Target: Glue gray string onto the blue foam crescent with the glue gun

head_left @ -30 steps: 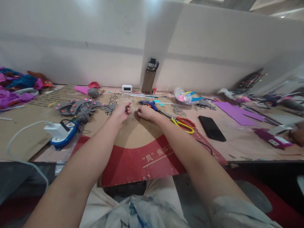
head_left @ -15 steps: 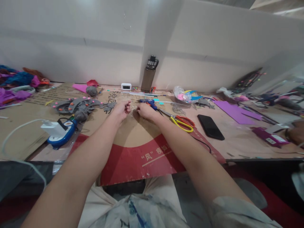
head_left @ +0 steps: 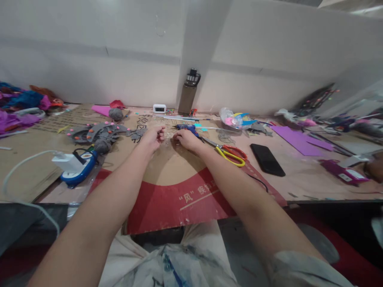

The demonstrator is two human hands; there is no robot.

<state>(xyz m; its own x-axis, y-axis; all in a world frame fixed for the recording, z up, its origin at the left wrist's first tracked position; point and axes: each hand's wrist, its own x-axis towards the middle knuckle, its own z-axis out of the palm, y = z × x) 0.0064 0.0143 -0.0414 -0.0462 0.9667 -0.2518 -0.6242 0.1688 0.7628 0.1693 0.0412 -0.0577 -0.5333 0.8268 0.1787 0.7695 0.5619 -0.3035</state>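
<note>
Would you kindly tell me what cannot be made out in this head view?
Head view:
Whatever the left hand and right hand work on: too small, covered by curled fingers.
The clock display: too small to read.
The glue gun: its rear is hidden behind the right hand.
The red cardboard print: partly covered by the forearms.
An object at the right edge: blurred, cut off by the frame.

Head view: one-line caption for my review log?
Left hand and right hand, fingers curled, close together on cardboard beside a blue glue gun and yellow-handled scissors.
</note>
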